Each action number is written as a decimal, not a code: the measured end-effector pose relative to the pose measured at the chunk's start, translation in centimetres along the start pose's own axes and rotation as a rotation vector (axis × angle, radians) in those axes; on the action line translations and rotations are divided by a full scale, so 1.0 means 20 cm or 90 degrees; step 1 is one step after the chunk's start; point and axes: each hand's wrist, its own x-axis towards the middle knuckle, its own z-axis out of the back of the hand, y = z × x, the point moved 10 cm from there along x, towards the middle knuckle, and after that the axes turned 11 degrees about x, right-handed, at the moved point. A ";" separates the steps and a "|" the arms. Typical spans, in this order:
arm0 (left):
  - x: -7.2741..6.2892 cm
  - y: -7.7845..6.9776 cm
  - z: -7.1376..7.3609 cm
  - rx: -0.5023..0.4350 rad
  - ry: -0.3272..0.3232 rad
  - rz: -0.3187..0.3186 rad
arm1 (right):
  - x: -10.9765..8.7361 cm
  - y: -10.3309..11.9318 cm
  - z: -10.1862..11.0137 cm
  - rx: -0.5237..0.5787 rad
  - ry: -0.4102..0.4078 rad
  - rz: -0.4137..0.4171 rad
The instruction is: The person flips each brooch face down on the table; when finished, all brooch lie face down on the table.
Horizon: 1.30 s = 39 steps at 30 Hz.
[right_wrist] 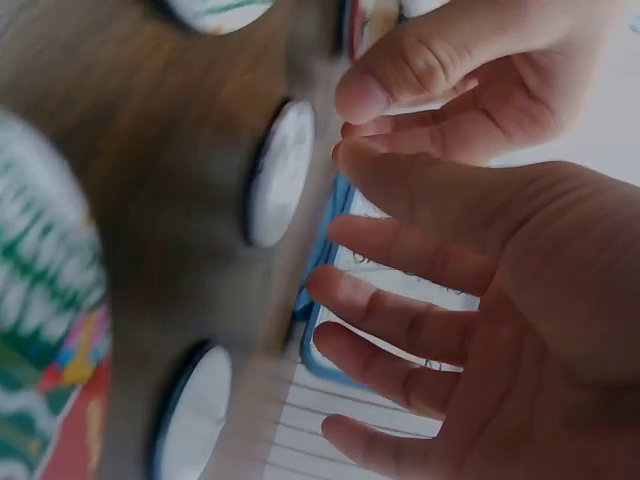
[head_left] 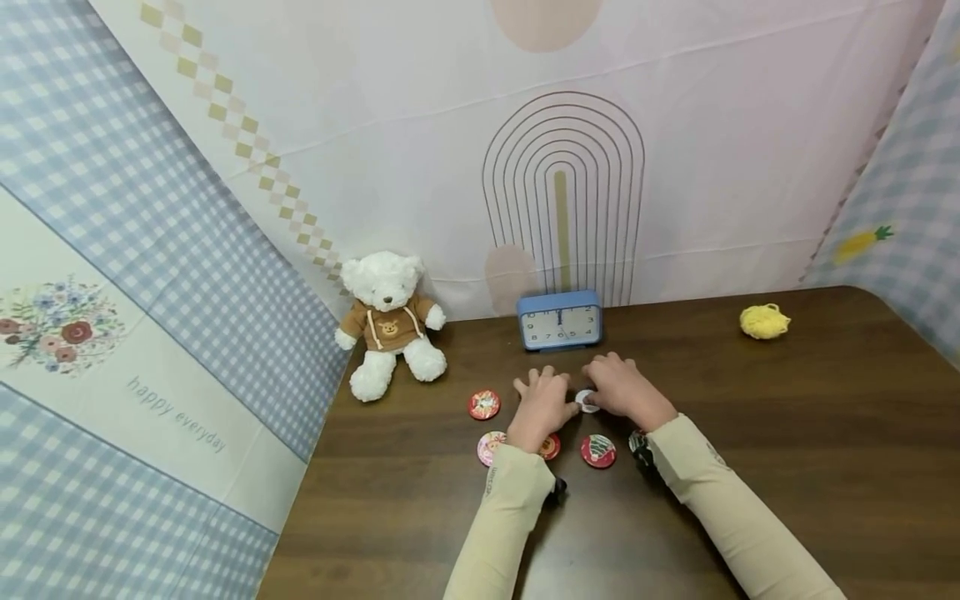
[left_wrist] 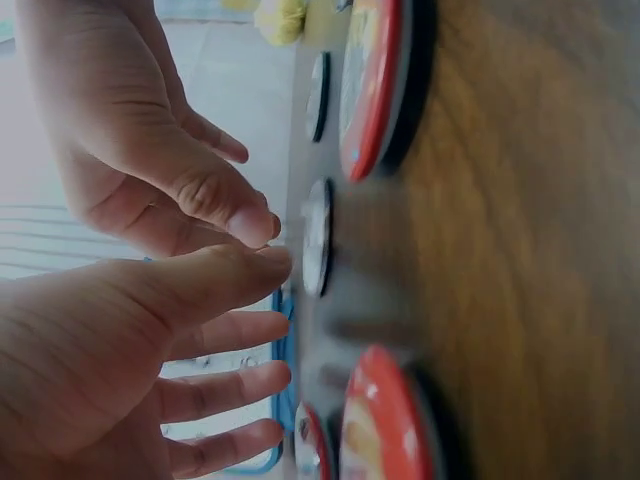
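Head view: a white disc (head_left: 587, 407) lies flat on the worktop (head_left: 360, 517) just right of the frame's centre, between the left hand (head_left: 542, 408) and right hand (head_left: 624, 387). Both hands have their fingers spread and hold nothing; the wrist views show the thumbs just above the disc, though whether their tips touch each other I cannot tell.

It looks light, stiff and smooth, not fragile but likely to skid; being thin, it is best taken by opposite edges of its rim.

The head view shows six discs: this one, a red disc (head_left: 483, 405), a pink disc (head_left: 489, 448), a tree disc (head_left: 598, 451) and two partly covered. The right wrist view has another pale disc (right_wrist: 195, 410) at lower left, probably hidden from above. Also: one teddy bear (head_left: 384, 312), one clock (head_left: 560, 321), one yellow yarn ball (head_left: 763, 322).
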 end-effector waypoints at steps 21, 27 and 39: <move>-0.09 0.19 0.01 -0.033 0.029 0.010 | 0.09 0.16 -0.04 0.052 0.006 0.083; -0.12 0.24 0.01 -0.025 0.026 0.013 | 0.12 0.20 -0.07 0.050 0.014 0.091; -0.13 0.31 0.00 0.001 0.017 0.026 | 0.17 0.26 -0.12 0.060 0.043 0.087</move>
